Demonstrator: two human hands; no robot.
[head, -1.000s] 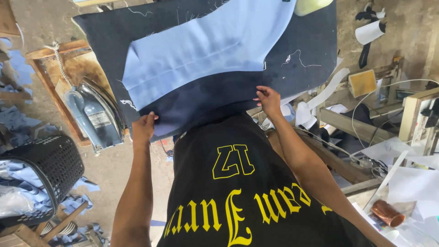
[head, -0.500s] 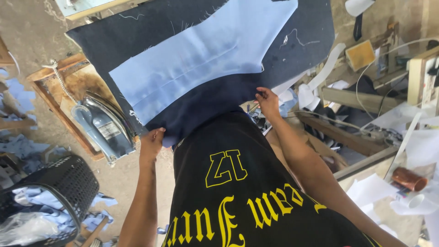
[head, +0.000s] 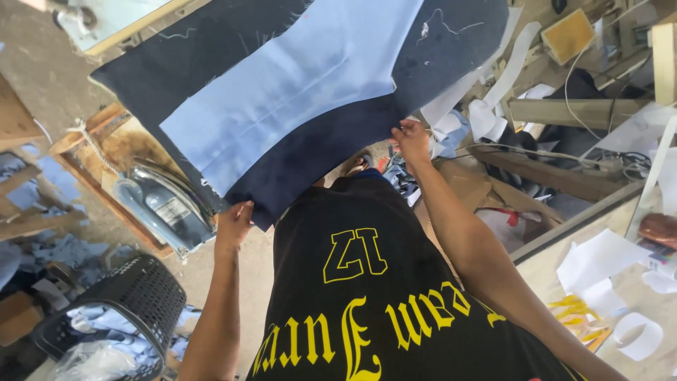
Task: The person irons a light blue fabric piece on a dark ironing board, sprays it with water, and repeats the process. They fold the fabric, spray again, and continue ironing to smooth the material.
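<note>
I hold a large dark navy fabric panel (head: 310, 152) up in front of me, with a light blue fabric piece (head: 296, 92) lying on it. My left hand (head: 233, 220) grips the panel's lower left corner. My right hand (head: 410, 137) pinches its lower right edge. Below them is my black shirt with yellow print (head: 352, 282). Loose white threads cling to the fabric near its top.
A clothes iron (head: 166, 204) rests on a wooden frame (head: 106, 141) at the left. A black mesh basket (head: 134, 300) of blue scraps stands at lower left. At the right are a table edge (head: 578, 219) with white paper pieces (head: 599, 261), cables and wood pieces.
The fabric panel and both hands have tilted and shifted slightly left in view as my head turned; both hands keep their hold on the panel's lower edge.
</note>
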